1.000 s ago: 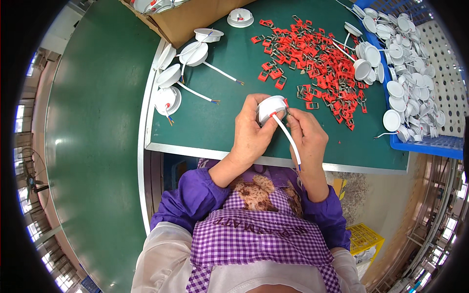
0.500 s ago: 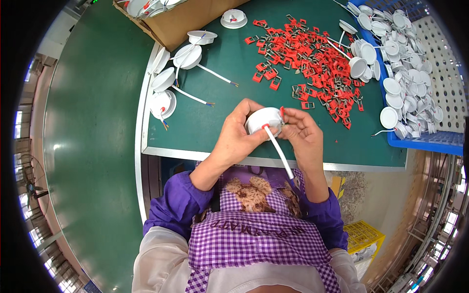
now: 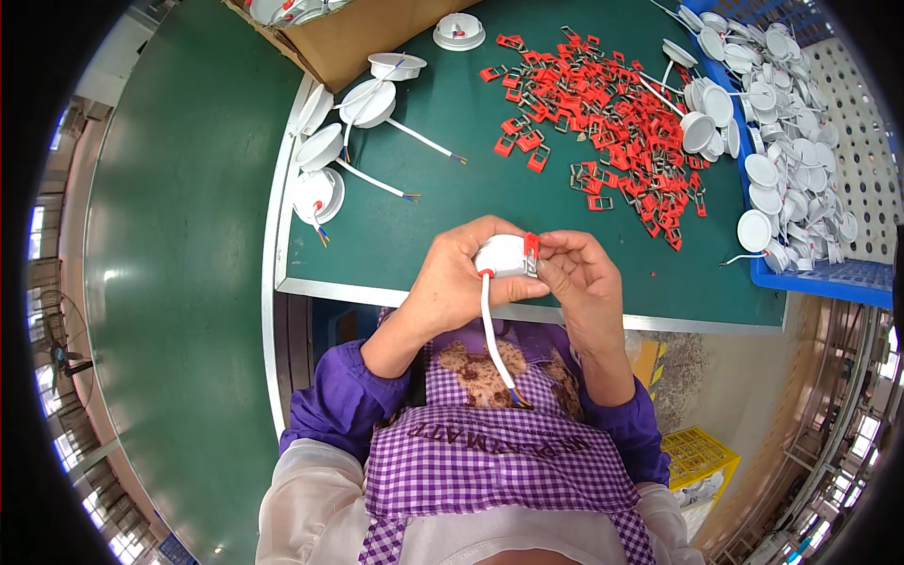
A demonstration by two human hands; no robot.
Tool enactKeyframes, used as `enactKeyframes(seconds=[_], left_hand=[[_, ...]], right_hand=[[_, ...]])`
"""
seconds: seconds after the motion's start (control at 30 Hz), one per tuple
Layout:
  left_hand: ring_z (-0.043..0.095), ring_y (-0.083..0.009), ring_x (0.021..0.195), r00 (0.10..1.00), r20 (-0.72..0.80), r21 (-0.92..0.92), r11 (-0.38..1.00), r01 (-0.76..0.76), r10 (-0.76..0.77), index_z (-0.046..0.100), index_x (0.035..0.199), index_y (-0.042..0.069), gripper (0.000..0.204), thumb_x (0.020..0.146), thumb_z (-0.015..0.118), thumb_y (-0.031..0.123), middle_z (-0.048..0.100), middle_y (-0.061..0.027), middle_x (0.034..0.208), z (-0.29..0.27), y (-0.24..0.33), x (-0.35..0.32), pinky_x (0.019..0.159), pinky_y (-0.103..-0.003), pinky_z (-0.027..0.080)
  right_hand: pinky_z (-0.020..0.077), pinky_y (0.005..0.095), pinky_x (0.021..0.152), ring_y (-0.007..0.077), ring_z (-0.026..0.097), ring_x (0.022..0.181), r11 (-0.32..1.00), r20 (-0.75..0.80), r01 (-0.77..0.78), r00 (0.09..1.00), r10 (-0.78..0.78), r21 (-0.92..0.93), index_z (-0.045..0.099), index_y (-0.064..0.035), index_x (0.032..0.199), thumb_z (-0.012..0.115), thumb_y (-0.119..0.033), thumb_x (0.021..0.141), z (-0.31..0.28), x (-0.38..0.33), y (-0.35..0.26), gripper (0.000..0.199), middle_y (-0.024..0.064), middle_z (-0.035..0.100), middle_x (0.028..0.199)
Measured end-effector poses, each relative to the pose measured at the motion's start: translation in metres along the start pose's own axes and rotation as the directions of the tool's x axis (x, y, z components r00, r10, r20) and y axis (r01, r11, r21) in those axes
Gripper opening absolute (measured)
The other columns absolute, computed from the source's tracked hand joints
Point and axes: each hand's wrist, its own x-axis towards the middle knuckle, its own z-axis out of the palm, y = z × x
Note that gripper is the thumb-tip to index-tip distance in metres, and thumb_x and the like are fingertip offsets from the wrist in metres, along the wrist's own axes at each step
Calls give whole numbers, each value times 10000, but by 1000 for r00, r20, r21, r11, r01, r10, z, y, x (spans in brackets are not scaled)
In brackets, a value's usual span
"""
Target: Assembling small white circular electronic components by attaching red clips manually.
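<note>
Between my two hands, just over the table's near edge, is a round white light fitting [image 3: 502, 256]. My left hand [image 3: 450, 273] wraps round its left side. From a red grommet on it a white cable [image 3: 493, 339] hangs down, ending in bare coloured wires above the apron. Against the fitting's right side sits a red clip [image 3: 532, 247] with a metal spring part. The fingers and thumb of my right hand [image 3: 581, 273] pinch at this clip. Whether the clip is fastened to the fitting I cannot tell.
A heap of red spring clips [image 3: 612, 122] lies on the green table [image 3: 424, 221]. Several white fittings with cables [image 3: 320, 193] stand at the left. A cardboard box [image 3: 367, 38] is at the back; a blue crate [image 3: 824, 290] full of white fittings is at the right.
The fitting has turned in my hands, so its cable now hangs straighter down and further left. The red clip faces me more fully at its right side.
</note>
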Motion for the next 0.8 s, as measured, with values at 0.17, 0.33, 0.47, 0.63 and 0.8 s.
enactKeyframes(seconds=[0.17, 0.33, 0.47, 0.63, 0.8], left_hand=[[620, -77, 735, 999, -33, 80, 996, -35, 38, 629, 969, 5, 318, 747, 821, 127, 676, -41, 804, 0, 5, -5, 649, -238, 521], [633, -88, 744, 988, -155, 1, 1000, -9, 9, 626, 950, -3, 285, 778, 795, 150, 682, -49, 822, 5, 8, -6, 662, -239, 512], [650, -124, 788, 967, -215, -191, 977, 97, -138, 588, 1058, -16, 358, 814, 766, 177, 678, -80, 900, -7, -21, 9, 690, -249, 522], [628, -163, 996, 943, -162, -498, 849, 175, -289, 441, 1365, 62, 504, 898, 629, 67, 622, -78, 1124, -5, -12, 10, 859, -322, 526], [615, -166, 1038, 944, -95, -692, 702, 165, -316, 464, 1362, 64, 467, 910, 573, 16, 615, -64, 1165, -12, -13, 8, 918, -345, 510]], right_hand=[[523, 252, 797, 130, 615, 917, 1000, -56, -9, 998, 7, -29, 544, 47, 1134, 616, 32, 893, 9, -4, -6, 252, 62, 580, 1016], [510, 236, 745, 103, 605, 844, 996, -12, -18, 1000, 17, -86, 554, 53, 1130, 626, 10, 891, 5, 0, -4, 253, 68, 588, 1017], [507, 271, 701, 135, 618, 762, 759, -144, -12, 984, -108, -651, 602, 38, 1079, 672, -77, 869, -10, 46, -6, 250, 103, 599, 995], [504, 411, 712, 310, 625, 794, 137, 71, 125, 935, -348, -983, 621, 11, 1016, 717, -160, 814, -20, 109, 4, 281, 175, 576, 1000], [505, 440, 719, 365, 621, 810, 85, 77, 105, 956, -285, -991, 578, 19, 917, 723, -127, 792, -23, 117, 5, 240, 195, 578, 965]])
